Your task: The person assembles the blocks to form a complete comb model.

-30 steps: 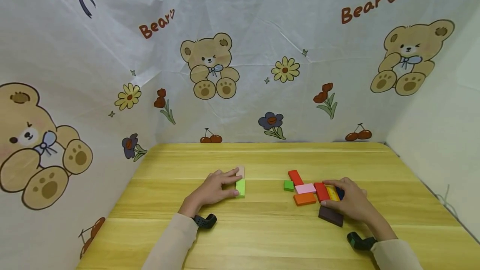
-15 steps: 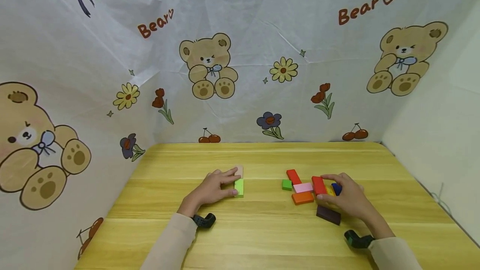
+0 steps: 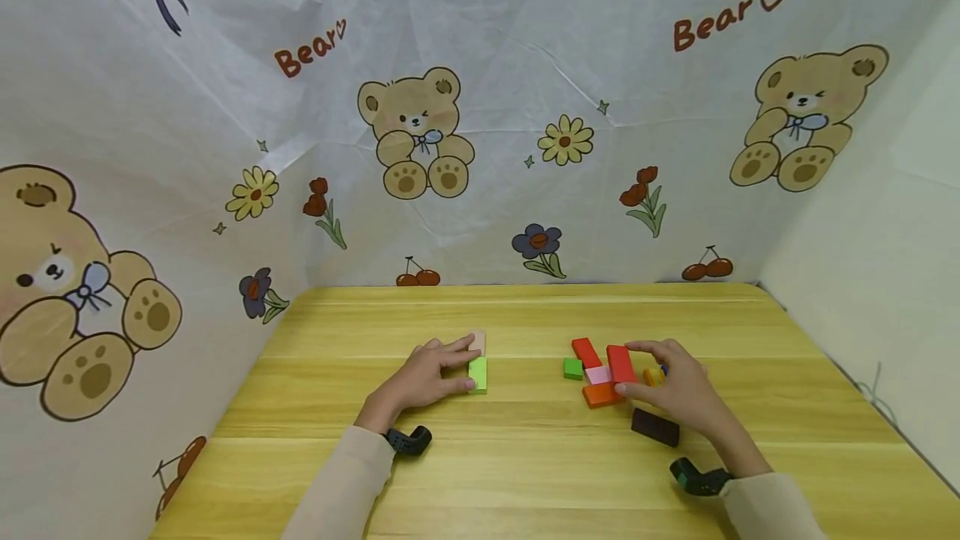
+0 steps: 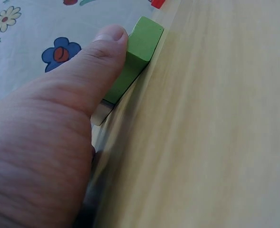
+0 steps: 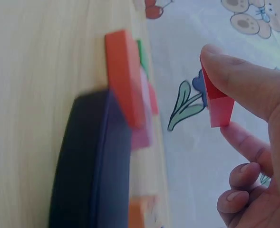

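My left hand (image 3: 423, 377) rests against a light green block (image 3: 477, 375) and a beige block (image 3: 477, 344) lying end to end. Its thumb touches the green block's side in the left wrist view, fingertips at the beige one. Thumb and index finger of my right hand (image 3: 678, 382) pinch a red rectangular block (image 3: 620, 363), raised above the table in the right wrist view. From the head it overlaps a pink block (image 3: 598, 375) and an orange block (image 3: 600, 395). Behind the right hand, a yellow block (image 3: 654, 377) and a blue block are partly hidden.
Left of the pink block lie a small green block (image 3: 573, 369) and another red block (image 3: 586, 352). A dark brown block (image 3: 655, 427) lies nearer the front, below the right hand. The wooden table (image 3: 525, 473) meets a bear-printed cloth (image 3: 480, 248) at its back edge.
My right hand has lifted the red block from beside the yellow one and carried it left, over the pink and orange blocks. The left hand stays in place.
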A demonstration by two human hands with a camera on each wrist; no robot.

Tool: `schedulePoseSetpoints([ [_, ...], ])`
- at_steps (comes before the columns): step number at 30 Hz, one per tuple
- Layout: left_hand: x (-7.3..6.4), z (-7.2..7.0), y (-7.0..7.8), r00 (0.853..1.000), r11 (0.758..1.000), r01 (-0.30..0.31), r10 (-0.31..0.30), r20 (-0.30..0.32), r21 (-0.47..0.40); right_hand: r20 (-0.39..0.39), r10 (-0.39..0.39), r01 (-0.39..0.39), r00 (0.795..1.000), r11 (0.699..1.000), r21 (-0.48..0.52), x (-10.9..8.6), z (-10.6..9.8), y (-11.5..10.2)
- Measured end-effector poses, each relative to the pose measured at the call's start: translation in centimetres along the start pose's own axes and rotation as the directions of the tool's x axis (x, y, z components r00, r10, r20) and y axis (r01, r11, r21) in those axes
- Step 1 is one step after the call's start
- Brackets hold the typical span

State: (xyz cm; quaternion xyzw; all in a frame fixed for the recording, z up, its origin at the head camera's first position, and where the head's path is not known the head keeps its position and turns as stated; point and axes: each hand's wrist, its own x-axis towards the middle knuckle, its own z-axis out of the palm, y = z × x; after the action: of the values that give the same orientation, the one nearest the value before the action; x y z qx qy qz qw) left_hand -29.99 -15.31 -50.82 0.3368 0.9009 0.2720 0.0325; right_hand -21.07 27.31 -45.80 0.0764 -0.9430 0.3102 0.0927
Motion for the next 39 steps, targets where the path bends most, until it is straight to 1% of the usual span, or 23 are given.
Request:
schedulePoseSetpoints([
  [5, 0.0, 0.0, 0.0, 1.0, 1.0, 0.001, -0.001, -0.005, 0.005, -0.007, 0.006, -0.005, 1.0, 0.998, 0.055, 0.1, 0.8, -1.3],
  [9, 0.0, 0.1, 0.0, 1.0, 1.0, 0.004, -0.004, -0.004, -0.001, 0.004, 0.003, -0.003, 1.0, 0.996, 0.092, 0.4, 1.5, -2.3],
  [14, 0.2, 0.2, -0.1, 1.0, 1.0, 0.003, -0.003, -0.005, -0.005, 0.021, 0.018, -0.021, 1.0, 0.991, 0.134, 0.7, 2.2, -3.7],
  [21, 0.0, 0.2, 0.0, 1.0, 1.0, 0.012, -0.012, -0.017, -0.01, 0.024, 0.038, -0.041, 0.999, 0.986, 0.163, 1.1, 3.7, -4.8],
  [25, -0.1, 0.1, 0.0, 1.0, 1.0, 0.016, -0.016, -0.026, -0.012, 0.043, 0.046, -0.054, 0.998, 0.978, 0.201, 1.3, 4.4, -5.7],
  [28, 0.0, 0.1, 0.0, 0.999, 1.0, 0.019, -0.019, -0.026, -0.01, 0.057, 0.041, -0.052, 0.998, 0.977, 0.208, 1.4, 4.9, -6.7],
  [34, 0.0, 0.1, -0.2, 0.999, 1.0, 0.018, -0.017, -0.038, 0.017, 0.058, 0.016, -0.029, 0.998, 0.974, 0.224, 1.9, 6.1, -8.4],
  [39, 0.1, 0.3, -0.1, 0.999, 1.0, 0.022, -0.022, -0.04, 0.018, 0.074, 0.031, -0.048, 0.997, 0.968, 0.248, 2.3, 7.3, -9.4],
])
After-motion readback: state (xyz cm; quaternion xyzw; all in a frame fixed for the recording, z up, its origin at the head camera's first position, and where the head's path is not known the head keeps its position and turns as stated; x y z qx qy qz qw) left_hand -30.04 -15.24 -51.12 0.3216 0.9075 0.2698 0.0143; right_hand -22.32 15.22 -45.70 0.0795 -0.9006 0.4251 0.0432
